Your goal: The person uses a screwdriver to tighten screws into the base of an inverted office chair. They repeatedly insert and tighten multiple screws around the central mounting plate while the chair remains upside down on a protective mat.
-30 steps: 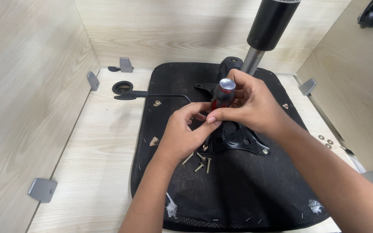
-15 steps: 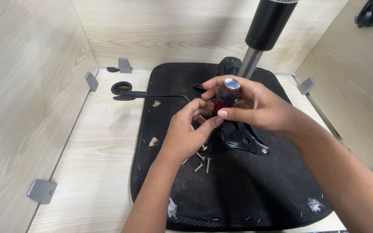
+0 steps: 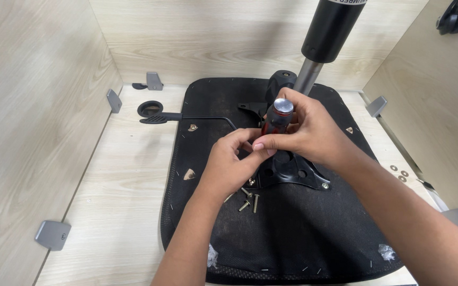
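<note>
I clamp my right hand (image 3: 308, 132) around the upright red-and-black screwdriver (image 3: 276, 119) over the black mounting plate (image 3: 292, 169) on the seat underside (image 3: 303, 233), my left hand (image 3: 231, 161) pinched closed at its shaft.

Seat base (image 3: 292, 243) on table (image 3: 123, 212), screws (image 3: 249, 200) on it, lever (image 3: 160, 118) left
</note>
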